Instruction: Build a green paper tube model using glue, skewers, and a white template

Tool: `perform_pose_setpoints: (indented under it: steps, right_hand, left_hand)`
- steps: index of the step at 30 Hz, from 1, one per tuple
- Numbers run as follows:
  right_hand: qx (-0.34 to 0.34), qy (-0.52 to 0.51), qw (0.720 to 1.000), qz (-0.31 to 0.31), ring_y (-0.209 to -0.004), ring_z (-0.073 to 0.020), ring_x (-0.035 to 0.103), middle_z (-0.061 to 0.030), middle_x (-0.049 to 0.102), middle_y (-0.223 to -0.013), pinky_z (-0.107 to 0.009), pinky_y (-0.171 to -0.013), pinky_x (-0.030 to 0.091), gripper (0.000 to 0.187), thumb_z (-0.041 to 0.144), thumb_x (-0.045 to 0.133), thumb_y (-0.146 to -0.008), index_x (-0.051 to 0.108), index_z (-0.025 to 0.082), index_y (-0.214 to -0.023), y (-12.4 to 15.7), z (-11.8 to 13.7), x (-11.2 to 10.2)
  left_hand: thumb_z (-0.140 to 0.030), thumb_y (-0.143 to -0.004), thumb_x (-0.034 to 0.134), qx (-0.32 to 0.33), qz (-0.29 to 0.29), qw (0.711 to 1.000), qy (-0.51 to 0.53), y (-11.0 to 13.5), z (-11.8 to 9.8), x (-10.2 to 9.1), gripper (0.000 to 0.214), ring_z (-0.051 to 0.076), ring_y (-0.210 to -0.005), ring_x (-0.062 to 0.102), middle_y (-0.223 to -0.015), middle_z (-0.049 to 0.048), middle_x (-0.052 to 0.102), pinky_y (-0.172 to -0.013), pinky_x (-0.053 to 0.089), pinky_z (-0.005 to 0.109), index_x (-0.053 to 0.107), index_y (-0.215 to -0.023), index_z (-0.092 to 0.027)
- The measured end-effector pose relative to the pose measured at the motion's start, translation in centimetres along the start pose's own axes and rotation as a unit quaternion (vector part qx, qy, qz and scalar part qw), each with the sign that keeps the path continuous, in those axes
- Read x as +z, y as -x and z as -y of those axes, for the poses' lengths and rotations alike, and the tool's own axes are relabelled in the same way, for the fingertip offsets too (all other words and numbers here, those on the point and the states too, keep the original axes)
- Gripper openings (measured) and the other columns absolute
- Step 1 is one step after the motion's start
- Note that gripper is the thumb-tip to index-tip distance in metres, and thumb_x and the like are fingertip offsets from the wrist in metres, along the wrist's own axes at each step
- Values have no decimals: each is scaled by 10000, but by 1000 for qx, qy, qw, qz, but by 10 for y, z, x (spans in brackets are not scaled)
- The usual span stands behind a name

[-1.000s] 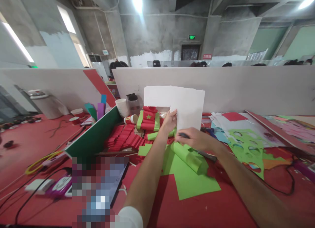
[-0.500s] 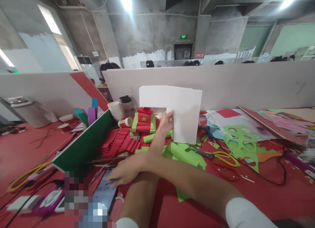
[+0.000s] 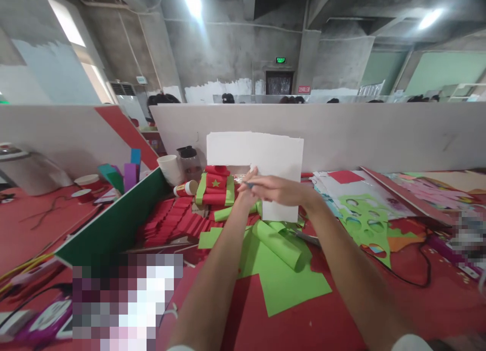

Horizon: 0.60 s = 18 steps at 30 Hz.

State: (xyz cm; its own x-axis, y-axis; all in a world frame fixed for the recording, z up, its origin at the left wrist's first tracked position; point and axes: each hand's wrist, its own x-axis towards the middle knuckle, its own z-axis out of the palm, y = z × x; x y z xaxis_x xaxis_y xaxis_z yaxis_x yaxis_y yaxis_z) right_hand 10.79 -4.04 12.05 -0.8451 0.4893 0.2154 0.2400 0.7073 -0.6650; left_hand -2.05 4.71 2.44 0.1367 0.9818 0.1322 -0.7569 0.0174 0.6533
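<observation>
An L-shaped piece of white board [image 3: 279, 154] stands upright in front of me. My left hand [image 3: 247, 191] grips it at the inner corner, thumb pointing up along its face. My right hand [image 3: 279, 189] is in front of the board, closed on a thin dark pen-like stick [image 3: 248, 185], its end close to my left hand. Much of my left hand's fingers is hidden. Behind my left hand lies a red and green paper model [image 3: 215, 184] with a yellow star. A roll of green paper [image 3: 279, 245] and a flat green sheet [image 3: 296, 290] lie below the board.
Pleated red paper [image 3: 170, 222] fills the space beside a green board [image 3: 114, 214]. Paper cups [image 3: 169, 170] and a dark-lidded bottle [image 3: 190, 161] stand behind. Scissors [image 3: 306, 236] are partly under my right arm. A green cut-out sheet [image 3: 364, 219] lies right. The lower left is pixelated.
My right hand has swung from over the phone at lower left to the white board, carrying the dark stick. My arms are no longer crossed. The left hand still holds the board.
</observation>
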Motion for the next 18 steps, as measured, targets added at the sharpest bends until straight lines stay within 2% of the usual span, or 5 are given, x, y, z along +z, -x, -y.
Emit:
perform_pose_setpoints:
  steps: [3, 7, 10, 13, 18]
  right_hand:
    - [27, -26, 995, -91, -654, -108, 513, -24, 603, -842, -248, -597, 425, 343, 327, 447, -984, 587, 169, -1255, 19, -25, -23]
    - [17, -101, 979, -175, -643, -91, 554, -39, 647, -950, -225, -545, 463, 404, 342, 538, -938, 527, 214, -1321, 23, -52, -30]
    - [15, -129, 971, -203, -695, -108, 630, -77, 663, -1006, -251, -598, 534, 336, 417, 536, -934, 631, 159, -1127, 21, -60, -29]
    - [4, -156, 967, -203, -814, -138, 665, -89, 674, -1059, -289, -696, 566, 361, 438, 490, -955, 617, 164, -1153, 23, -61, -28]
    - [-50, -138, 966, -214, -898, -171, 669, -52, 709, -960, -292, -727, 545, 247, 330, 674, -855, 622, 205, -1062, 26, -62, -29]
  left_hand:
    - [-364, -866, 659, 23, 48, 999, -6, 0, -3, 5, 203, 133, -502, 585, -577, -16, 612, -567, 506, 266, 611, -793, -180]
    - [-362, -861, 667, 47, 65, 997, -2, 4, -8, 15, 214, 196, -751, 693, -789, 27, 715, -742, 539, 305, 646, -973, -181]
    - [-332, -889, 637, 70, 78, 994, 17, 6, -12, 21, 226, 205, -869, 700, -903, 39, 739, -809, 535, 300, 645, -1059, -184]
    - [-323, -935, 572, 81, 92, 992, 21, 6, -16, 26, 199, 185, -878, 696, -915, 34, 740, -824, 539, 279, 639, -1058, -182]
    - [-324, -935, 576, 79, 79, 993, 22, 8, -20, 34, 158, 143, -796, 693, -845, 14, 722, -780, 554, 247, 625, -974, -179]
